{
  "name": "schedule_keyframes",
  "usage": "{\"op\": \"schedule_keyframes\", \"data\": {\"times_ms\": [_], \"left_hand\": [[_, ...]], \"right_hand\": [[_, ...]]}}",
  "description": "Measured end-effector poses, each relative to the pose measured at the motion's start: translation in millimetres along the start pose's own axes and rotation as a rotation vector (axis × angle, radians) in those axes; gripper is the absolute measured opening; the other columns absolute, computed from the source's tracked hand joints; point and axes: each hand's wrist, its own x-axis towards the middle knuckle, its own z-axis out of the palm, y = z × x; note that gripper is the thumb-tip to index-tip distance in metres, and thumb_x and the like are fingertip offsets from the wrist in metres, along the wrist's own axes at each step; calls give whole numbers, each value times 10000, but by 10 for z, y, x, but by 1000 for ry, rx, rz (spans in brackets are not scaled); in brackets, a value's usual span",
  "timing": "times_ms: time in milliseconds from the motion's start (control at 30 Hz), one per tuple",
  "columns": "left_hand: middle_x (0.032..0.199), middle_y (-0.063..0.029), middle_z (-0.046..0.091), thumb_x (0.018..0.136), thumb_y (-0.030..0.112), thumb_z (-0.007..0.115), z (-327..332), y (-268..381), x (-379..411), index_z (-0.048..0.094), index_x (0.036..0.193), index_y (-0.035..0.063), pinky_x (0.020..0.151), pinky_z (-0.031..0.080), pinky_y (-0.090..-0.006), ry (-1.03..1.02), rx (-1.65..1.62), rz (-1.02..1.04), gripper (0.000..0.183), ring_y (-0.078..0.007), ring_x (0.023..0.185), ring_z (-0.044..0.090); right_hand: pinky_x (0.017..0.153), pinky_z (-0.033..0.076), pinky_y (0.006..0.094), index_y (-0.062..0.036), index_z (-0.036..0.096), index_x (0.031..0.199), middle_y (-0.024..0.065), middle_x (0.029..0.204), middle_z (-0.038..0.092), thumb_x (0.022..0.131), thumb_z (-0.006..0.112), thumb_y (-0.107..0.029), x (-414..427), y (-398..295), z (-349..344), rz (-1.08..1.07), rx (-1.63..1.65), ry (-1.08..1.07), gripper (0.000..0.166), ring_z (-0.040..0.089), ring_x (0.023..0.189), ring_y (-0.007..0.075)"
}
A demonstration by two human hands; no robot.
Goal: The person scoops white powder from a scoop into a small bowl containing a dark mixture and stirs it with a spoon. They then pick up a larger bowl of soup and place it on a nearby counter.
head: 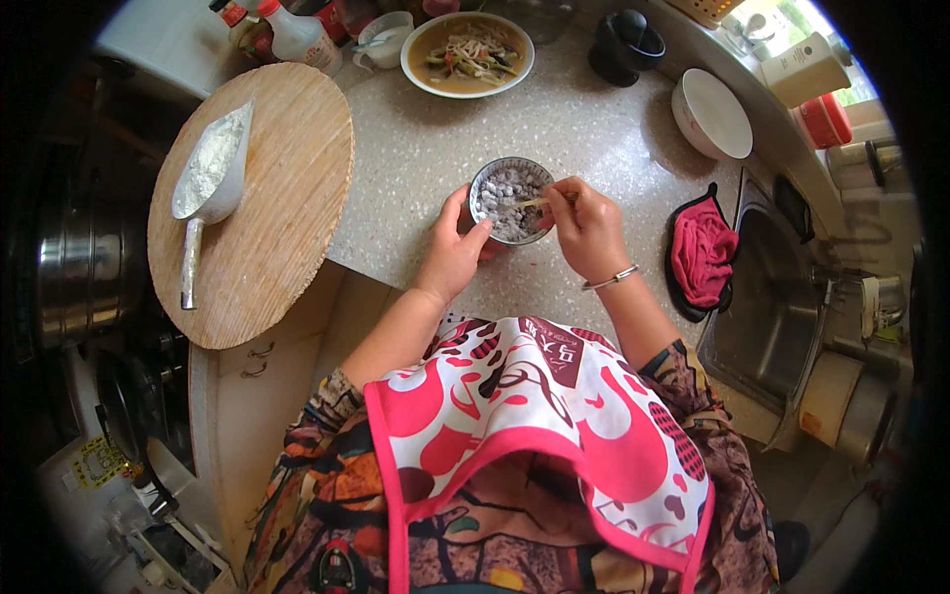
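A small patterned bowl (486, 172) stands on the speckled countertop (415, 160), filled with a grey, crumbly mixture dusted with white powder (507, 191). My left hand (455, 249) grips the bowl's left side, its thumb at the near rim. In my right hand (582, 223) is a thin light-coloured stick or utensil handle (531, 202); its end reaches into the mixture. The fingers of that hand are at the bowl's right rim. To the left, a scoop (236, 182) full of white powder lies on a round wooden board (297, 163).
Behind the bowl stand a plate of cooked food in broth (467, 87), a cup (386, 37), bottles (300, 37) and a black mortar (620, 63). On the right are a white bowl (709, 111), a pink cloth (701, 252) and the steel sink (768, 319).
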Motion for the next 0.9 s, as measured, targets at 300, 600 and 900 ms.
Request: {"op": "schedule_keyframes", "data": {"times_ms": [300,600,900], "left_hand": [[1221,-97,574,963,86,550,10,41,-27,344,1465,79,733,554,-288,-3,27,-12,543,-166,947,641],[1340,-118,514,895,32,634,-36,59,-6,170,1551,114,881,520,-322,-131,-47,41,808,-203,1108,584],[1475,-242,362,620,238,911,-155,107,203,152,1545,42,1151,316,-449,-125,697,478,1213,-379,1394,350]], "right_hand": [[559,535,305,9,611,891,142,726,680,931,606,-75,22,-121,37,-10,-30,47,93,716,638,192],[620,536,298,-10,654,1017,165,812,661,917,619,-67,-13,-146,17,-142,116,-210,120,694,706,216],[576,538,272,19,675,945,125,816,700,950,619,-92,-153,-138,7,22,250,1,125,716,686,184]]}}
